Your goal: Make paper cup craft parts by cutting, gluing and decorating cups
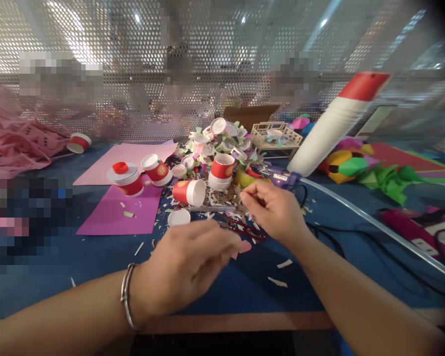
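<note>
My left hand (189,262), with a silver bangle at the wrist, is low over the blue table. Its fingers are closed, and a small piece of pink paper (244,246) shows at the fingertips. To the right, thumb and fingers of my right hand (276,207) are pinched together; anything between them is too small to make out. Dark red scissors (246,229) lie between the hands, partly hidden. Red and white paper cups stand just beyond: one stack (221,170) upright and one cup (189,193) on its side. A white disc (179,217) lies beside the left hand.
Paper scraps and a heap of small white cup pieces (217,136) fill the middle back. A purple sheet (122,217) lies left. A tall leaning cup stack (330,123), a purple glue gun (276,175) and a black cable (359,235) are right. Perforated metal (114,109) stands behind.
</note>
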Demonstrator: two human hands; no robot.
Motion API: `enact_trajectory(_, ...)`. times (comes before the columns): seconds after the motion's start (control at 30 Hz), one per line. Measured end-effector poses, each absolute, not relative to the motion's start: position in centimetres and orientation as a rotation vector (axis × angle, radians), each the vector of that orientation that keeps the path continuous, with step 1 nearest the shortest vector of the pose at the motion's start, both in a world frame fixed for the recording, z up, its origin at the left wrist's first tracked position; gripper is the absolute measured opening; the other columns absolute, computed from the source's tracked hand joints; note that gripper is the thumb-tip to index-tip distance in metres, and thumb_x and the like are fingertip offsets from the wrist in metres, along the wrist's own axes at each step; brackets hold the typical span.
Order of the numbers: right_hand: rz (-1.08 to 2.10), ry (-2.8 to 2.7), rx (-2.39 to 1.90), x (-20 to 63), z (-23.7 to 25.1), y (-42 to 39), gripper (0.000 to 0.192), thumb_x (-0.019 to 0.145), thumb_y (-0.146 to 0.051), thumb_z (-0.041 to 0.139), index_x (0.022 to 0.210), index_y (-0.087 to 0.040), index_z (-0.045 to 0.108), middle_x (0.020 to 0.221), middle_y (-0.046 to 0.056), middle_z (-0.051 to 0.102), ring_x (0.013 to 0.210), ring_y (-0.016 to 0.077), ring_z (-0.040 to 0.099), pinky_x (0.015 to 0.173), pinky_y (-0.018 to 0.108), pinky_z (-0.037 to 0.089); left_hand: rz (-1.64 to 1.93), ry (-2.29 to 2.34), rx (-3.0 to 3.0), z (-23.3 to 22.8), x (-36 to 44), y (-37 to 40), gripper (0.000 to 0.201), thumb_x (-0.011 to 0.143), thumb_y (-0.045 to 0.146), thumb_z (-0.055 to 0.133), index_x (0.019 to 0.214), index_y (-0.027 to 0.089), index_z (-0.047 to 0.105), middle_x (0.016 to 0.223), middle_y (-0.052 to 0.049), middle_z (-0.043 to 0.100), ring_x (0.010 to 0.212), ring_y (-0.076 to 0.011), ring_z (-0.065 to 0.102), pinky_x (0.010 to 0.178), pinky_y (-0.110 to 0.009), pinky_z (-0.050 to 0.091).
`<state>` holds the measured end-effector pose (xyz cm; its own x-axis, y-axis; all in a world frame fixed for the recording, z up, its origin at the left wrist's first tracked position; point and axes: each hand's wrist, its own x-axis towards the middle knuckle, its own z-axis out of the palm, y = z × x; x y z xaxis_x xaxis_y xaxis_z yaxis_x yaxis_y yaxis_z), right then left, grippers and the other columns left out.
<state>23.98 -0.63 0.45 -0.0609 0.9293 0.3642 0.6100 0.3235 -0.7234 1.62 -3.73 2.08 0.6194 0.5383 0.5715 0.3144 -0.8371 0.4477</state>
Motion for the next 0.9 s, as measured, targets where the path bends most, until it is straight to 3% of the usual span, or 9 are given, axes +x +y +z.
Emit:
enact_trajectory(0.07,0.541,-1.709,-1.415,24.6,0.3,0.1,0.026,0.095,-0.038,0.058,0.078,-0.019,0.059,0.054,-0.003,0.054,0.045,0.0103,0.047,0.047,0.024,0.035,0.962,0.868,2.23,1.9,1.5,-2.9,0.023,0.102,0.02,0.052,0.119,0.022,0.069,0.084,-0.001,0.068,0.068,-0.0106,0.061,0.062,-0.024,0.05)
enact_trajectory(0.17,0.503,-1.694,-1.476,25.0,0.1,0.6,0.033,0.094,-0.044,0.059,0.075,-0.019,0.06,0.053,-0.002,0.055,0.045,0.011,0.048,0.047,0.025,0.036,0.849,0.969,1.996,1.4,1.2,-1.2,0.029,0.103,0.031,0.05,0.12,0.023,0.073,0.089,-0.004,0.068,0.064,-0.0105,0.059,0.057,-0.025,0.048)
enact_trajectory(0.33,0.454,-1.711,-1.525,25.0,0.1,0.5,0.026,0.095,-0.041,0.058,0.093,-0.017,0.068,0.066,0.002,0.066,0.054,0.0142,0.057,0.054,0.027,0.042,0.809,0.984,1.833,0.6,1.1,-0.1,0.027,0.096,0.032,0.062,0.118,0.023,0.075,0.087,-0.003,0.07,0.069,-0.012,0.058,0.06,-0.026,0.046)
enact_trajectory(0.47,0.553,-1.979,-1.618,24.6,1.0,-0.2,0.021,0.094,-0.037,0.06,0.086,-0.019,0.068,0.068,0.001,0.068,0.057,0.0144,0.059,0.055,0.026,0.039,0.872,0.917,1.57,0.8,1.3,-0.1,0.018,0.091,0.025,0.07,0.106,0.016,0.072,0.089,-0.004,0.075,0.076,-0.0118,0.062,0.067,-0.025,0.049)
enact_trajectory(0.57,0.624,-2.263,-1.67,24.2,1.7,-0.9,0.024,0.093,-0.038,0.061,0.078,-0.02,0.065,0.069,0.002,0.067,0.061,0.015,0.059,0.055,0.026,0.036,0.94,0.93,1.455,1.2,1.3,0.1,0.01,0.088,0.021,0.072,0.095,0.015,0.068,0.081,-0.001,0.072,0.069,-0.0088,0.058,0.063,-0.022,0.045)
enact_trajectory(0.73,0.54,-2.478,-1.705,24.1,1.7,-1.1,0.011,0.085,-0.023,0.066,0.076,-0.019,0.062,0.08,0.003,0.066,0.067,0.0155,0.057,0.057,0.027,0.034,0.969,0.918,1.29,1.2,1.4,0.0,0.014,0.088,0.025,0.074,0.09,0.016,0.063,0.086,-0.002,0.073,0.072,-0.0093,0.06,0.062,-0.022,0.043)
enact_trajectory(0.9,0.509,-2.412,-1.664,24.2,1.8,-0.9,0.009,0.081,-0.019,0.063,0.072,-0.019,0.06,0.074,0.002,0.061,0.064,0.0151,0.054,0.057,0.029,0.035,0.971,0.929,1.201,0.9,1.5,-0.1,0.016,0.088,0.029,0.074,0.088,0.017,0.064,0.081,0.0,0.068,0.075,-0.0105,0.061,0.065,-0.023,0.045)
